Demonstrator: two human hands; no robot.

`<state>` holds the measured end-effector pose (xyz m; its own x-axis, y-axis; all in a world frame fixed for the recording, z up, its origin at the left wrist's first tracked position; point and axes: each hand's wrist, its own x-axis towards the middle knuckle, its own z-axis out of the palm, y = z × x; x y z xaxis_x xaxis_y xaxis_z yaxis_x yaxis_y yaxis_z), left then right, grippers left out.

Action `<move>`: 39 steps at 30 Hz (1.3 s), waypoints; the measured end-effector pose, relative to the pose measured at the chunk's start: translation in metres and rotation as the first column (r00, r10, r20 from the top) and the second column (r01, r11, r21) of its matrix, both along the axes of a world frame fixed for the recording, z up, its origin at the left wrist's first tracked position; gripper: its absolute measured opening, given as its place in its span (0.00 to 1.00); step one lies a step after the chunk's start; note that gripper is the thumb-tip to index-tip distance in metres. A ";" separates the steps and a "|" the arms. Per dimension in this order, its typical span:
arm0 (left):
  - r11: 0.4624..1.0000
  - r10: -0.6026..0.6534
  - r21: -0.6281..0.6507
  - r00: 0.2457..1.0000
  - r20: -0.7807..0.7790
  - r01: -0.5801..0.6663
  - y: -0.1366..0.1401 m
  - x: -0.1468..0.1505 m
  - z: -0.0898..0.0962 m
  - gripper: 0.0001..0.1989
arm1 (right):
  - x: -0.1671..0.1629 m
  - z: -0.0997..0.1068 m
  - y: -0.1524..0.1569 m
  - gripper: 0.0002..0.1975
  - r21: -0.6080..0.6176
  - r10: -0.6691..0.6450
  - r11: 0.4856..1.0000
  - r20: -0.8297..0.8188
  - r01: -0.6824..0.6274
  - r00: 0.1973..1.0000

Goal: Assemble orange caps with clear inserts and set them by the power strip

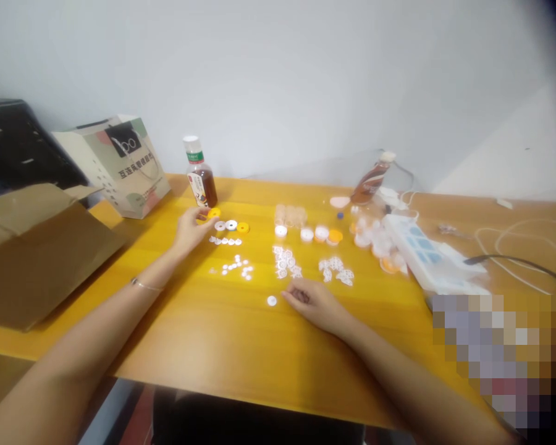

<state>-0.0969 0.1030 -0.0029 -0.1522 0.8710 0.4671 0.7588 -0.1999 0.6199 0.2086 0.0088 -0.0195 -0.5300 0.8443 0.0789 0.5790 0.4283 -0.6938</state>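
At the left, my left hand (192, 230) pinches a yellow round cap-like piece (214, 213) with a dark centre between thumb and fingers. Just beside it lie a white round piece (231, 225) and another yellow round piece (243, 228). My right hand (317, 303) rests on the table, loosely curled, with nothing visible in its fingers. A small white disc (272, 301) lies just left of its fingertips. Beyond this hand are patterned white cut-outs (285, 262) and a second group of them (336, 271). Small white dots (237, 266) are scattered nearer the left hand.
A dark drink bottle (204, 179) stands behind my left hand. Left are a paper bag (132, 167) and a cardboard box (41, 247). Clear cylinders (290, 215) sit mid-table. Right are a brown bottle (373, 179), piled round pieces (375, 238), a white tray (419, 253) and cables (514, 259).
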 end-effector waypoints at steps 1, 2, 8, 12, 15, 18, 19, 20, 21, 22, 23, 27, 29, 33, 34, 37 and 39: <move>0.998 -0.036 0.057 0.999 -0.004 0.036 -0.011 0.009 0.003 0.17 | 0.000 0.000 0.000 0.10 0.000 0.002 1.000 -0.002 -0.002 1.000; 0.992 -0.093 0.079 0.996 -0.015 0.094 -0.024 0.020 0.006 0.16 | 0.000 -0.001 0.001 0.10 -0.001 0.005 1.000 -0.005 -0.005 1.000; 0.681 -0.732 -0.156 0.670 -0.127 0.715 -0.096 0.079 0.005 0.15 | 0.002 0.000 0.001 0.10 -0.031 0.018 0.999 -0.028 -0.019 0.999; 0.675 -0.738 -0.220 0.652 -0.174 0.705 -0.105 0.089 -0.007 0.15 | 0.002 0.001 0.001 0.11 -0.049 0.016 0.999 -0.043 -0.018 0.999; 0.691 -0.722 -0.240 0.656 -0.219 0.681 -0.102 0.090 -0.014 0.14 | 0.001 0.002 0.001 0.11 -0.052 0.017 0.998 -0.072 -0.021 0.997; 0.702 -0.712 -0.238 0.661 -0.236 0.671 -0.103 0.092 -0.017 0.17 | 0.001 0.002 0.002 0.11 -0.059 0.020 0.998 -0.087 -0.025 0.996; 0.701 -0.713 -0.231 0.662 -0.231 0.674 -0.103 0.092 -0.016 0.20 | 0.001 0.002 0.002 0.11 -0.063 0.019 0.998 -0.085 -0.025 0.996; 0.698 -0.716 -0.222 0.662 -0.222 0.681 -0.104 0.091 -0.014 0.23 | 0.001 0.002 0.002 0.11 -0.068 0.018 0.997 -0.082 -0.024 0.997; 0.695 -0.719 -0.214 0.662 -0.209 0.687 -0.104 0.090 -0.011 0.24 | 0.001 0.002 0.002 0.11 -0.074 0.018 0.997 -0.077 -0.024 0.997; 0.694 -0.720 -0.206 0.666 -0.195 0.690 -0.104 0.087 -0.006 0.24 | 0.002 0.002 0.002 0.11 -0.078 0.019 0.997 -0.071 -0.024 0.997; 0.699 -0.715 -0.198 0.674 -0.182 0.687 -0.102 0.083 -0.001 0.22 | 0.002 0.002 0.002 0.11 -0.081 0.018 0.996 -0.065 -0.023 0.998; 0.750 -0.660 -0.198 0.734 -0.161 0.631 -0.085 0.047 0.027 0.11 | 0.001 0.003 0.002 0.12 -0.070 0.010 0.997 -0.044 -0.013 0.999; 0.749 -0.646 -0.329 0.745 -0.168 0.575 -0.074 0.021 0.037 0.08 | 0.001 0.003 0.002 0.12 -0.062 0.002 0.998 -0.033 -0.004 0.999; 0.682 -0.635 -0.592 0.749 -0.190 0.429 -0.059 -0.018 0.041 0.07 | -0.001 0.002 0.002 0.12 -0.047 -0.006 0.999 -0.035 0.004 0.999; 0.655 -0.648 -0.627 0.739 -0.181 0.422 -0.058 -0.022 0.040 0.07 | -0.001 0.001 0.003 0.12 -0.038 -0.010 0.999 -0.041 0.008 0.999; 0.618 -0.680 -0.650 0.716 -0.159 0.442 -0.058 -0.021 0.036 0.08 | -0.002 0.000 0.005 0.12 -0.014 -0.036 0.999 -0.060 0.035 0.998; 0.612 -0.690 -0.644 0.707 -0.152 0.459 -0.059 -0.015 0.033 0.08 | -0.004 0.002 0.006 0.12 -0.015 -0.047 0.999 -0.065 0.046 0.997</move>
